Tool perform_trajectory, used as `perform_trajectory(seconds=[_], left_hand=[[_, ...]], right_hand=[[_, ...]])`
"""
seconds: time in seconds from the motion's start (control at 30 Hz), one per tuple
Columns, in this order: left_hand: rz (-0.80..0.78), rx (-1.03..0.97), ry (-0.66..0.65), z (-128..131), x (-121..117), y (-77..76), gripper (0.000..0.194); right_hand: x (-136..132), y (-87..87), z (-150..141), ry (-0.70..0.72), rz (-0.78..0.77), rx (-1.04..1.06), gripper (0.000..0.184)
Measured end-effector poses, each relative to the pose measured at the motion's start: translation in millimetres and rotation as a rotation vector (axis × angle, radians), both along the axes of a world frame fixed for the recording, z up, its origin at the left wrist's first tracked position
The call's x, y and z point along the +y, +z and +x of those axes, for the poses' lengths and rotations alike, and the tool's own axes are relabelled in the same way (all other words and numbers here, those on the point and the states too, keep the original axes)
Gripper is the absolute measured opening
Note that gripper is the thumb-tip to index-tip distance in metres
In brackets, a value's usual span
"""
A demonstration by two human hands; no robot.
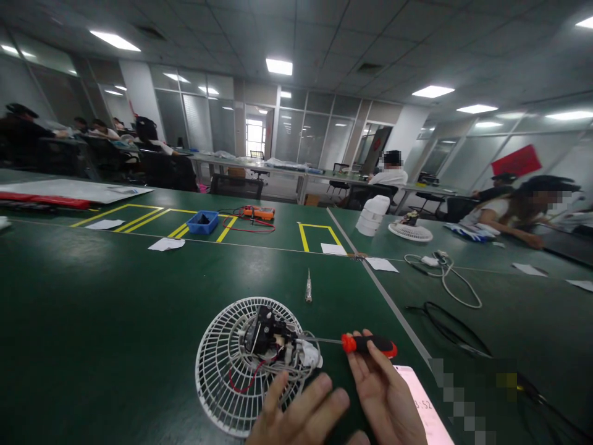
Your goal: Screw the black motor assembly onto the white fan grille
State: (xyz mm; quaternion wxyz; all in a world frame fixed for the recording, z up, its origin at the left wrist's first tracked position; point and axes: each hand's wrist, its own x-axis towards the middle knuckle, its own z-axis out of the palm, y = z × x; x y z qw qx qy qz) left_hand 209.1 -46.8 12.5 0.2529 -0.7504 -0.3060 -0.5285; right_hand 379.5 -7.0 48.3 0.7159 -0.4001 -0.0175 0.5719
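A screwdriver (370, 346) with a red and black handle lies in my right hand (386, 395), gripped between thumb and fingers. Its shaft points left, and the tip reaches the dark motor part (266, 330) of a fan, where the exact contact is hidden. The white round fan grille (217, 383) lies flat beneath the motor, with grey and red wires around it. My left hand (301, 417) has its fingers apart over the grille's near right edge; whether it touches the fan I cannot tell. Beyond the fan, a small clear-handled screwdriver (309, 289) rests on the table.
A lit phone (424, 405) lies beside my right hand. Farther back are a blue bin (202, 224), an orange multimeter (258, 213), a white cylindrical container (372, 216) and another fan grille (411, 231). Cables (456, 287) lie at the right, where a person leans on the table.
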Motion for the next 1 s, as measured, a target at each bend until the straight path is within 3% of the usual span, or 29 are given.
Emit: perform_trajectory(seconds=[0.13,0.23,0.43,0.77,1.0], left_hand=[[-0.276,-0.08,0.099,-33,20,11.9,0.045],[-0.366,-0.138,0.196,-52,31,17.5,0.058],[-0.565,-0.144,0.216,-61,42,10.5,0.073],[-0.645,-0.234,0.209,-63,44,10.1,0.068],[-0.681,-0.214,0.156,-68,48,12.3,0.051]], right_hand=[[0,-2.5,2,0.041,-0.012,-0.051,0.057],[1,-3.6,1,0.036,-0.031,-0.091,0.058],[1,-2.4,1,0.036,-0.031,-0.112,0.06],[1,1.6,-3,0.049,0.0,-0.049,0.07],[1,1.1,-5,0.044,0.008,-0.11,0.07]])
